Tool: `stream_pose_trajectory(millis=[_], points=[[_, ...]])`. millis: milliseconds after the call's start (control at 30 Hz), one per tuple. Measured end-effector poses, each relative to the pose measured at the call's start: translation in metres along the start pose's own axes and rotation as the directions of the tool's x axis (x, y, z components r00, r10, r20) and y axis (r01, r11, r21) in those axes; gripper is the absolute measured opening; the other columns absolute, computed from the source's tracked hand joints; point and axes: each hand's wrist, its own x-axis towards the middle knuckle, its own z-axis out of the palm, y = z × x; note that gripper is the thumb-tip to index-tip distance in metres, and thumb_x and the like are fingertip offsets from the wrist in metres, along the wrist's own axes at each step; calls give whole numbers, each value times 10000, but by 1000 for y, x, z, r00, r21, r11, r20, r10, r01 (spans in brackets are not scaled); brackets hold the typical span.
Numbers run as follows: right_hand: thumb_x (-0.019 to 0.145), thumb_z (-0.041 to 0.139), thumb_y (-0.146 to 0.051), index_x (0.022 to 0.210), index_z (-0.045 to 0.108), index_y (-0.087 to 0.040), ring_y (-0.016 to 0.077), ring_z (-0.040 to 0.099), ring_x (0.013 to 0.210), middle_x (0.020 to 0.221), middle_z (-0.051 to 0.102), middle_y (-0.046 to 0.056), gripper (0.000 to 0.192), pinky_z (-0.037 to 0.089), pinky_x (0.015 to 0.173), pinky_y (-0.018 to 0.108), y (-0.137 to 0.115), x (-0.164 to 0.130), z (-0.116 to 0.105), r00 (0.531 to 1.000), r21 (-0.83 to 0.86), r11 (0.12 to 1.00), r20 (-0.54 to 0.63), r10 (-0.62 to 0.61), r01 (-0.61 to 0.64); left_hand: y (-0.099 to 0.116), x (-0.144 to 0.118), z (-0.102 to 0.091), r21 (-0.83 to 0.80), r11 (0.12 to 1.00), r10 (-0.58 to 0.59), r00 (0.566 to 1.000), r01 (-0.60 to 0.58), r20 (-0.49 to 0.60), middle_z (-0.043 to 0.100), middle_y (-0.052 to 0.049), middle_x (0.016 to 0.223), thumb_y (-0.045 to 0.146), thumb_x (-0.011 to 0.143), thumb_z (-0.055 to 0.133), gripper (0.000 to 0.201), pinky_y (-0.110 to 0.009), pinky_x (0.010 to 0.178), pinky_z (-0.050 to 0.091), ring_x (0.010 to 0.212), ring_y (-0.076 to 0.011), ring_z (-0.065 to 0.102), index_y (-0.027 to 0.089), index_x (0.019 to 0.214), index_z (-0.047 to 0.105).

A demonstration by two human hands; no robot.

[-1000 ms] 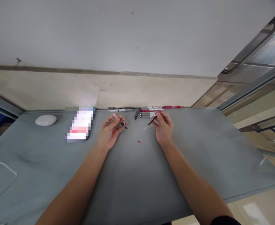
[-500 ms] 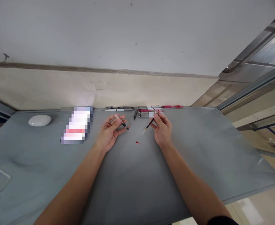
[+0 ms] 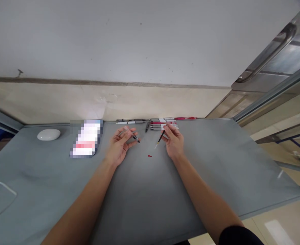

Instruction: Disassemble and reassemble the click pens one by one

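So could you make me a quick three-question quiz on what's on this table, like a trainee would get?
1. True or false: the left hand holds a clear pen barrel.
2. What does the right hand hold? A) a thin dark refill B) a white oval thing C) a red cap
3. Fill in: the small red piece lies on the grey table ______ the two hands.

Key: 1 true; 2 A; 3 between.
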Motion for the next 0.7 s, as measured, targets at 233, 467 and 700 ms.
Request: stream_pose_trajectory(millis=[233,467,700], points=[[642,847,-359,868,741,-243,130,673,756,969,733,4,275,586,687,302,0,-1,0,1000,23,1000,21,-2,1,1,-1,2,0,1000,7,1000,-7,-13,739,-74,1023,153,755,799,247,-421,757,643,908,-215,712,172,952,651],[661,832,-366,883,735,-249,137,679,770,960,738,-1,269,585,721,324,-2,-5,0,998,14,1000,58,8,-9,-2,-3,4,28,1000,4,1000,-4,14,736,-73,1017,164,760,797,268,-404,751,640,880,-211,721,172,979,642],[670,830,-378,897,740,-241,137,674,782,989,735,14,281,590,712,310,-3,-9,1,993,-4,1000,119,24,-24,-3,-7,6,60,998,6,999,-9,47,741,-69,965,184,746,815,306,-408,737,635,846,-211,720,175,1000,645]])
